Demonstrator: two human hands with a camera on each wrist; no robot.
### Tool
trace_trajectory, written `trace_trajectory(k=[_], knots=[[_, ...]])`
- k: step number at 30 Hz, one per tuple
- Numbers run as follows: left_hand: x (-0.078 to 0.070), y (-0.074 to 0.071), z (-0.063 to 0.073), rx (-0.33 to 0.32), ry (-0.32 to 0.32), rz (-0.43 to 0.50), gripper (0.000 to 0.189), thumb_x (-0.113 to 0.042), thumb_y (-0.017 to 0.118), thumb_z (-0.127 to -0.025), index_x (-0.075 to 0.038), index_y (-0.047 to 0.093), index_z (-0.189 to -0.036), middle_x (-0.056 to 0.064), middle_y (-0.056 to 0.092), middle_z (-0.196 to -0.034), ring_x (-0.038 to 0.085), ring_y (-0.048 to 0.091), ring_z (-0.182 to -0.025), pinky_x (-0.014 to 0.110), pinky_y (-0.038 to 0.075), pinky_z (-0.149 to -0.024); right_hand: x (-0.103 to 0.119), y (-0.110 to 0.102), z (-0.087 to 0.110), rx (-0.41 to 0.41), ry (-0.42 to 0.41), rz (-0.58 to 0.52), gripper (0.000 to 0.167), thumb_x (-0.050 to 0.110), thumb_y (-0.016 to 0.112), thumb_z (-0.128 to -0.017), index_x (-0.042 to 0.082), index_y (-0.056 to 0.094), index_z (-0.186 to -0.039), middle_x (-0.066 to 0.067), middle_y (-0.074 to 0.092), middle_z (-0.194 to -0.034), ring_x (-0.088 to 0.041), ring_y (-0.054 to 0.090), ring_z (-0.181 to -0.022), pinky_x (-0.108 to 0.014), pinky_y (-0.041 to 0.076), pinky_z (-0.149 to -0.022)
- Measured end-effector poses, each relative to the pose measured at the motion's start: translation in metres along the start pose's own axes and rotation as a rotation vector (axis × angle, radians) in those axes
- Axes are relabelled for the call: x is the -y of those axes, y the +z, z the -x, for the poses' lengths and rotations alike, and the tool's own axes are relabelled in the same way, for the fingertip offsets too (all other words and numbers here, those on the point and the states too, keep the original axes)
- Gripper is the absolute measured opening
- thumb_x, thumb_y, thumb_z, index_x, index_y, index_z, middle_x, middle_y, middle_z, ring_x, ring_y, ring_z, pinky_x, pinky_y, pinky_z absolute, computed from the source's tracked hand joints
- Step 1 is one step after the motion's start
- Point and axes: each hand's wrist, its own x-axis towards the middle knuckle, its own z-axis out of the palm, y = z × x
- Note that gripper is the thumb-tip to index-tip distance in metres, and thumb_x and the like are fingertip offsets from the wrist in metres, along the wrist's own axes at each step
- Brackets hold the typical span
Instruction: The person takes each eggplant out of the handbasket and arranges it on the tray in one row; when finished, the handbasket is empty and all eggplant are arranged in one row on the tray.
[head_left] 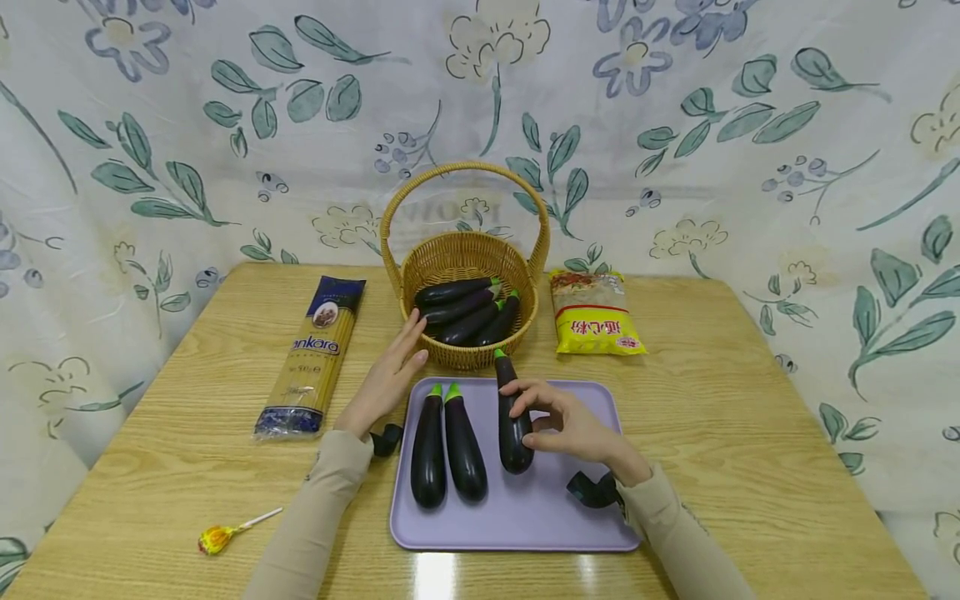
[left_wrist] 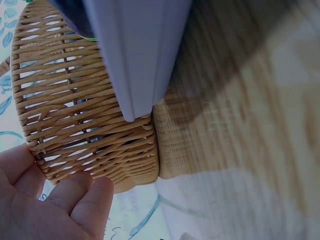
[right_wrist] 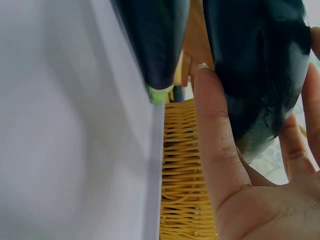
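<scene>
My right hand (head_left: 570, 422) grips a dark purple eggplant (head_left: 514, 437) over the right half of the lilac tray (head_left: 585, 521), its green stem end pointing toward the basket. In the right wrist view, thumb and fingers lie around that eggplant (right_wrist: 260, 65). Two more eggplants (head_left: 428, 454) lie side by side on the tray's left half. My left hand (head_left: 386, 382) rests its fingers against the left front of the wicker basket (head_left: 468, 357); the left wrist view shows the fingertips at the basket's woven wall (left_wrist: 75, 125). Several eggplants (head_left: 457, 310) lie inside the basket.
A pack of spaghetti (head_left: 313, 358) lies left of the basket, and a yellow bag of pasta (head_left: 596, 315) lies to its right. A wrapped lollipop (head_left: 217, 538) is at the table's front left. A floral curtain (head_left: 480, 100) hangs behind the wooden table (head_left: 750, 467).
</scene>
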Motion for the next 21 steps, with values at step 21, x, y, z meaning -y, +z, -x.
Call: trace_trajectory(k=[21], knots=[[0.001,0.000,0.000,0.009,-0.004,0.004,0.058,-0.029,0.038,-0.105,-0.012,0.018,-0.156,0.006,0.004,-0.165,0.035,0.012,-0.150,0.063,0.017,-0.116,-0.019,0.032,-0.013,0.194,0.037,-0.008,0.027,0.004,0.066,-0.089,0.003,0.058,-0.114,-0.019,0.039,-0.147,-0.013,0.050,-0.123,-0.027,0.054,-0.086]])
